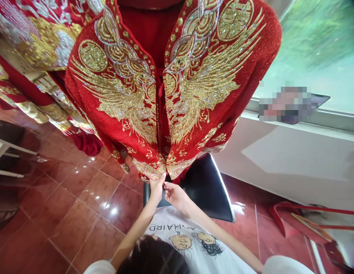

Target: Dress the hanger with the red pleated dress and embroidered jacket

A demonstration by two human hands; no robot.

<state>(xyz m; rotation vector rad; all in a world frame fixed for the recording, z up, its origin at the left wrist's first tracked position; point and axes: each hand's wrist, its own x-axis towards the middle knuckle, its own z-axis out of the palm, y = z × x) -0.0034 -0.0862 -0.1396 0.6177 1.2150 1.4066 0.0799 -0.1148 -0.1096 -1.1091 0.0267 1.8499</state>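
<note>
A red jacket [191,129] with gold and silver embroidery hangs upright before me, its front edges parted at the neck and drawn close near the hem. My left hand [156,191] grips the jacket's lower front edge at the middle, thumb on top of the cloth. Just right of it, my right hand [176,195] is closed, its fingertips pinched together below the hem and nearly touching the left hand. Whatever lies between those fingertips is too small to make out.
Behind the hands stands a black chair [205,186]. More embroidered red garments [42,34] hang at the left, above a red tiled floor [88,201]. A window sill [339,131] runs along the right, and a red bag-like item [311,224] lies at lower right.
</note>
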